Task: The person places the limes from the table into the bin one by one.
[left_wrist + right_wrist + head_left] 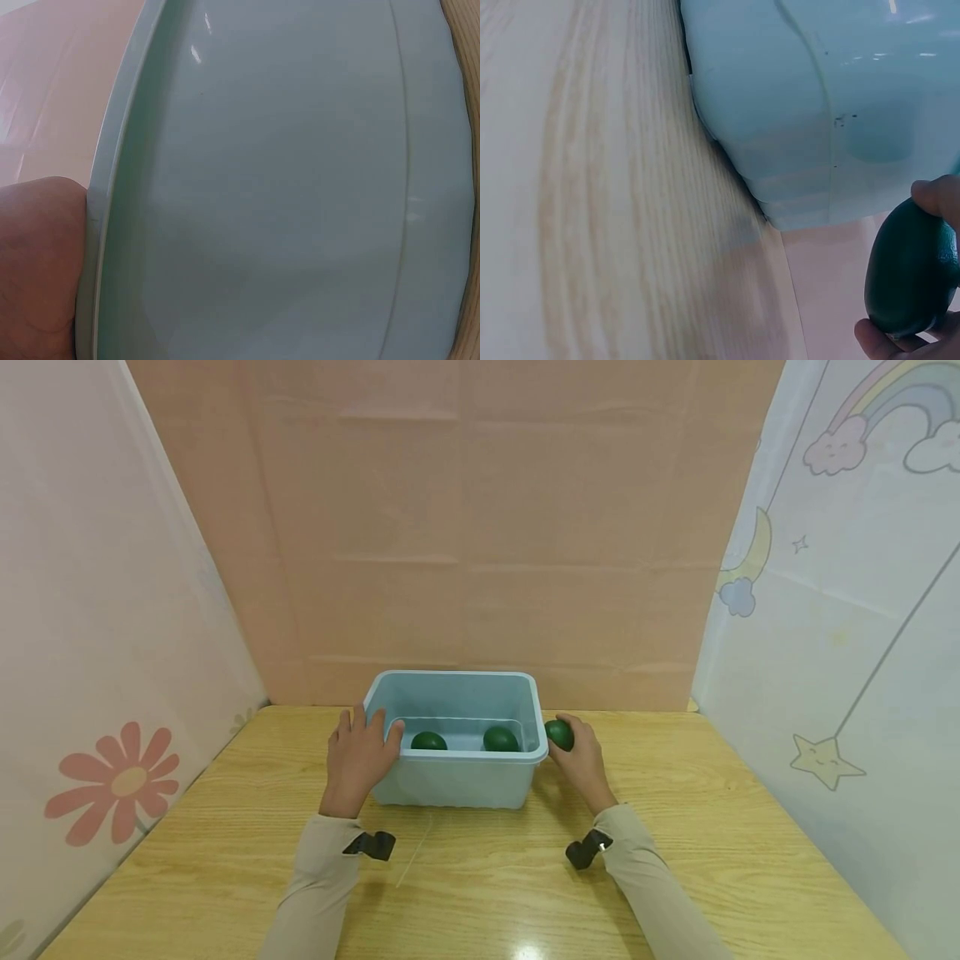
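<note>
A light blue plastic bin [457,783] stands on the table, its open top facing up. Inside it lie two dark green ovals, one at left [429,742] and one at right [501,740]; the front wall hides their lower parts. My left hand [362,762] rests on the bin's front left corner, fingers spread and thumb at the rim. Just outside the bin's right side, my right hand [583,764] holds a third smooth, dark green oval object [909,270] between thumb and fingers. In the left wrist view the bin's wall [285,165] fills most of the picture.
The wooden table [480,893] extends around the bin, with a thin pale strand [414,852] in front of it. A plain peach-coloured sheet [465,527] hangs behind. Patterned sheets stand at the left [135,610] and right [847,652].
</note>
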### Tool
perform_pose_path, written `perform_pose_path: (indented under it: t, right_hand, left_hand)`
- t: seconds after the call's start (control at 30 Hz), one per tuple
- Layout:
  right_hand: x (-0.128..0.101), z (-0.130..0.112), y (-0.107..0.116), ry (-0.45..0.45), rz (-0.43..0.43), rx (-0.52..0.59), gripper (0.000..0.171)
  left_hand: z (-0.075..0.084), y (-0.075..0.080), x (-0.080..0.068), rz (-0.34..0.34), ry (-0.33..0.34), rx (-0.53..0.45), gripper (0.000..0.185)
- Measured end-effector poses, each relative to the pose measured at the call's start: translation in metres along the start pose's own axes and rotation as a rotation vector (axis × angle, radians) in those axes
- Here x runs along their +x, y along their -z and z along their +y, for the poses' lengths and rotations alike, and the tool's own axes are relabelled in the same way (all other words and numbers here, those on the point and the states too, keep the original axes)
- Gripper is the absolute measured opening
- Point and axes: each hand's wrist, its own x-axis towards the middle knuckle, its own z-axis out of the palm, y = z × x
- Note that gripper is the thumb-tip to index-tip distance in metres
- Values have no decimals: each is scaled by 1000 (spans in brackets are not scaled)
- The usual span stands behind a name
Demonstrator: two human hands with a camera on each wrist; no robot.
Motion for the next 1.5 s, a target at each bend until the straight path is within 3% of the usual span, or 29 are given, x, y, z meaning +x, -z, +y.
perform_pose_path:
  t: [0.63,1.5]
  right_hand:
    - [-1,-2,2,-9,-5,15,54]
    - [0,-2,2,8,-1,41,51]
  left_hand:
    - [1,0,-1,13,-5,-10,56]
    - [0,0,0,-20,9,-5,58]
